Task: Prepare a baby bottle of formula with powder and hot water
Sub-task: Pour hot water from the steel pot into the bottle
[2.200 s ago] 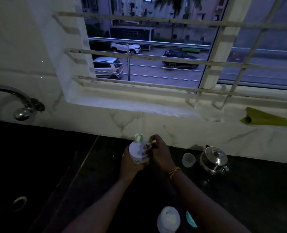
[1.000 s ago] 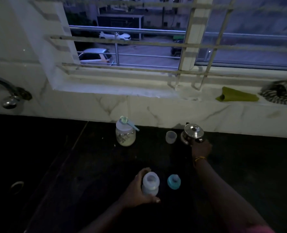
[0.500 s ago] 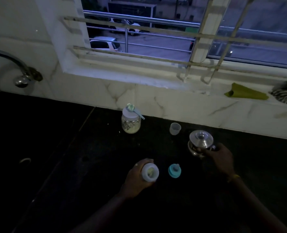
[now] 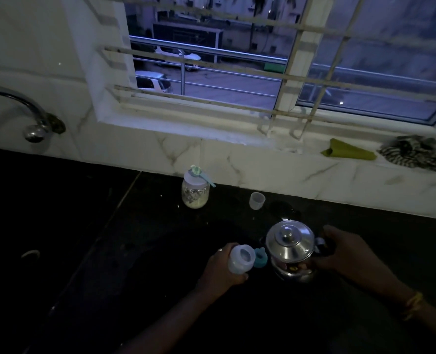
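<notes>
My left hand [image 4: 220, 273] grips the open, uncapped baby bottle [image 4: 240, 261] on the dark counter, its mouth facing up. Just right of it lies the teal bottle cap with nipple [image 4: 260, 257]. My right hand [image 4: 344, 251] holds the handle of a small lidded steel kettle [image 4: 289, 249], which sits right beside the bottle and cap. Against the back wall stands the powder jar [image 4: 195, 191] with a green scoop [image 4: 199, 172] lying across its lid.
A small clear cup [image 4: 257, 200] stands behind the kettle near the marble backsplash. The sink [image 4: 30, 255] and tap [image 4: 33, 123] are at the left. A green cloth [image 4: 348, 152] and a striped rag [image 4: 413, 153] lie on the window ledge.
My right hand took the kettle from the back wall and brought it forward, next to the bottle. My left hand left the powder jar and now holds the bottle.
</notes>
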The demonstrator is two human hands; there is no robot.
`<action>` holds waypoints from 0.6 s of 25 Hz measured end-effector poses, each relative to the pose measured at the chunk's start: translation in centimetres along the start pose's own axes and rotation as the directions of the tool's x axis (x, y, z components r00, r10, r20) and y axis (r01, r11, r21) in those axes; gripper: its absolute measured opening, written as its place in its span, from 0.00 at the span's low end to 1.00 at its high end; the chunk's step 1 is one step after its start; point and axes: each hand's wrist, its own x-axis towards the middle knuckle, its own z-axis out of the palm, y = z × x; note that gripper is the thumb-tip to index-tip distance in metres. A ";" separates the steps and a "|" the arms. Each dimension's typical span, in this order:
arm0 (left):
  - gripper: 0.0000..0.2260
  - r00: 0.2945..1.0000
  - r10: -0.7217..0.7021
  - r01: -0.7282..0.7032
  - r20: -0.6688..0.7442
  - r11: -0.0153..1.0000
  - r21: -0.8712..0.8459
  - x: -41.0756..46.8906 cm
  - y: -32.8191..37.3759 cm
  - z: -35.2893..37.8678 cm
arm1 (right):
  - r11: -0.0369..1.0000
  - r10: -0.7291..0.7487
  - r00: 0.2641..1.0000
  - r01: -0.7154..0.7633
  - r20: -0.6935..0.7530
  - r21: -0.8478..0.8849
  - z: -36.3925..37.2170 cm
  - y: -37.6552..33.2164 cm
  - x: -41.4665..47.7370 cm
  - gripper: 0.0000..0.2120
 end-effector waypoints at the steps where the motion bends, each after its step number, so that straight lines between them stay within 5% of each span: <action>1: 0.28 1.000 0.001 -0.002 0.010 1.000 0.004 -0.1 0.2 -0.1 | 0.999 -0.034 0.999 0.034 0.022 -0.033 -0.3 -0.6 -0.1 0.21; 15: 0.29 1.000 -0.010 0.011 0.018 0.999 -0.039 -1.2 0.5 -0.3 | 0.862 -0.153 0.961 0.243 0.230 -0.445 -1.8 -5.4 0.8 0.13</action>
